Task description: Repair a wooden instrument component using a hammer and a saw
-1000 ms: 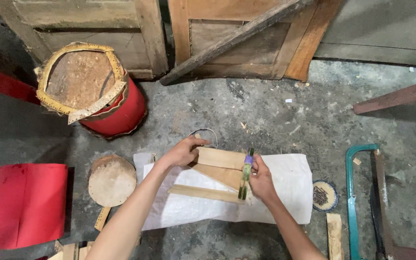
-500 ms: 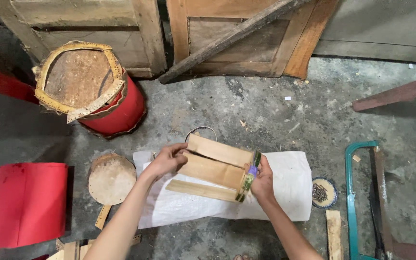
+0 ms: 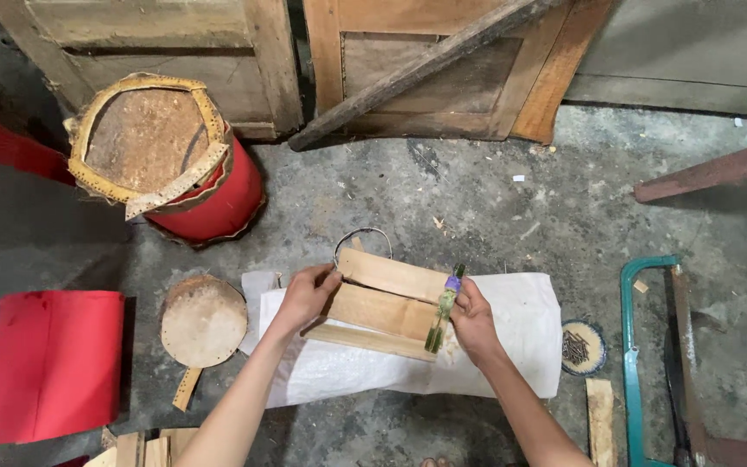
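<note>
Planks (image 3: 384,304) of pale wood, three side by side, rest on a white sack (image 3: 512,346) on the floor. The left hand (image 3: 304,297) grips their left end, fingers closed; the right hand (image 3: 474,322) presses a green stick (image 3: 443,310) across their right end. Holding the edges flush would help. A small round tin (image 3: 583,348) nearby holds nails.

Wooden frame (image 3: 382,304) on sack (image 3: 512,346); drum (image 3: 166,164) behind-left; saw (image 3: 641,363) right; disc (image 3: 204,321) left.
</note>
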